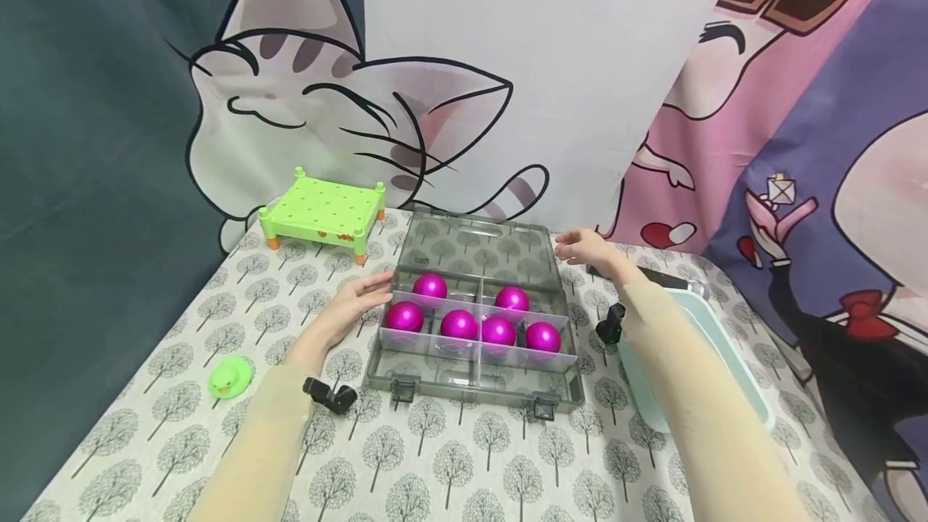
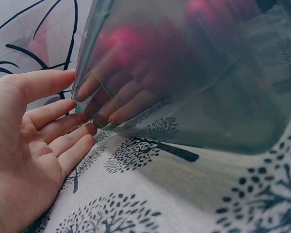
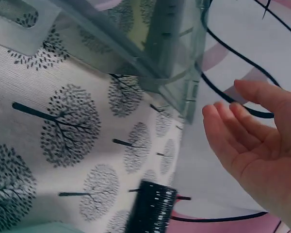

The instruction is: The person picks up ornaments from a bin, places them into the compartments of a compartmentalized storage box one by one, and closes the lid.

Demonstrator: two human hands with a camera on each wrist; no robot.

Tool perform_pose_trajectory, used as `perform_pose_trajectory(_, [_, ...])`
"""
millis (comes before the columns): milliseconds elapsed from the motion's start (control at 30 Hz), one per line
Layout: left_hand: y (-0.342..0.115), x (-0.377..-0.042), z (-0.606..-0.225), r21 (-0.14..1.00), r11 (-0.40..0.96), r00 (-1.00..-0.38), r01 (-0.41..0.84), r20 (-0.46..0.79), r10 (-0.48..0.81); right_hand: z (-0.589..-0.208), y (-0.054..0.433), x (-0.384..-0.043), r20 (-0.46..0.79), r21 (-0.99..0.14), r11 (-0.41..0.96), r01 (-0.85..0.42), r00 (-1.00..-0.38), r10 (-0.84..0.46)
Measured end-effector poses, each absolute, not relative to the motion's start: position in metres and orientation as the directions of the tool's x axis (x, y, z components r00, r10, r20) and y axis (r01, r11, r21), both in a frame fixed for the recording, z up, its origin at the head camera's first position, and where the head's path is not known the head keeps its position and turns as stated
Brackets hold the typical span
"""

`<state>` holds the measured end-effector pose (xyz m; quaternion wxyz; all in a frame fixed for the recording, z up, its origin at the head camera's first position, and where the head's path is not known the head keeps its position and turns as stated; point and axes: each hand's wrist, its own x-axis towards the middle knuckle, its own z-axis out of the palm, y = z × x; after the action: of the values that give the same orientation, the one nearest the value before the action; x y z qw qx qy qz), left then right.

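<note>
A grey see-through plastic box [image 1: 442, 397] lies with its lid [image 1: 478, 246] swung back, away from me. Several shiny magenta balls [image 1: 459, 325] sit in its back and middle compartments; the front ones hold no ball. At the box's left side is my left hand [image 1: 350, 308], its fingers fairly straight. In the left wrist view the left fingertips [image 2: 89, 128] meet the box's clear wall. My right hand [image 1: 589, 248] hovers near the lid's right edge, holding nothing. A gap separates that right hand [image 3: 257, 136] from the box in the right wrist view, its fingers loosely bent.
A green toy bed-like stand [image 1: 322, 206] with orange feet is at the back left. A green rubber duck [image 1: 230, 377] sits on the left of the tree-print cloth. Under my right forearm lies a pale blue tray [image 1: 732, 365], with a black object [image 1: 665, 278] behind it.
</note>
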<state>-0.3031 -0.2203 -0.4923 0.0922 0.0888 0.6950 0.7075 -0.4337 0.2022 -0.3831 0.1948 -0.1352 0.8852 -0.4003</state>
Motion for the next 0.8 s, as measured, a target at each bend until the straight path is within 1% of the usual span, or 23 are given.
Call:
perform_pose_trajectory(200, [-0.22,-0.303,-0.494,1.0,-0.014,-0.967,-0.012,-0.008,0.255,-0.397,0.205,-0.435,-0.314,-0.735,0.678,0.004,-0.888,-0.335])
perform_pose_trajectory(233, [-0.22,-0.304,-0.494,1.0,-0.012,-0.967,-0.012,-0.009,0.254,-0.405,0.208,-0.442,-0.326,-0.735,0.678,0.013,-0.884,-0.336])
perform_pose_trajectory(300, [-0.221,-0.304,-0.494,1.0,-0.015,-0.968,-0.013,-0.009,0.251,-0.438,0.226,-0.475,-0.318,-0.766,0.643,0.004,-0.871,-0.374])
perform_pose_trajectory(367, [-0.221,-0.304,-0.493,1.0,-0.014,-0.969,-0.014,-0.01,0.248,-0.478,0.245,-0.515,-0.328,-0.779,0.627,0.014,-0.861,-0.388])
perform_pose_trajectory(433, [-0.221,-0.305,-0.493,1.0,-0.014,-0.969,-0.013,-0.009,0.247,-0.52,0.267,-0.557,-0.304,-0.805,0.593,-0.006,-0.854,-0.422])
perform_pose_trajectory(467, [-0.221,-0.305,-0.493,1.0,-0.011,-0.969,-0.011,-0.008,0.248,-0.537,0.275,-0.573,-0.292,-0.813,0.583,-0.015,-0.855,-0.429])
perform_pose_trajectory(500, [-0.221,-0.305,-0.493,1.0,-0.009,-0.969,-0.01,-0.008,0.247,-0.543,0.274,-0.578,-0.312,-0.793,0.609,0.002,-0.86,-0.403])
perform_pose_trajectory(600, [-0.22,-0.304,-0.492,1.0,-0.005,-0.97,-0.009,-0.008,0.244,-0.555,0.279,-0.588,-0.275,-0.789,0.613,-0.045,-0.866,-0.418])
perform_pose_trajectory(700, [-0.22,-0.303,-0.492,1.0,0.003,-0.971,-0.013,-0.013,0.238,-0.551,0.274,-0.58,-0.31,-0.771,0.637,-0.017,-0.863,-0.398])
perform_pose_trajectory(733, [-0.22,-0.303,-0.493,1.0,0.004,-0.971,-0.014,-0.014,0.237,-0.552,0.275,-0.58,-0.28,-0.795,0.606,-0.039,-0.862,-0.422])
perform_pose_trajectory(800, [-0.22,-0.303,-0.493,1.0,0.007,-0.971,-0.019,-0.02,0.236,-0.55,0.272,-0.573,-0.305,-0.784,0.62,-0.004,-0.869,-0.39])
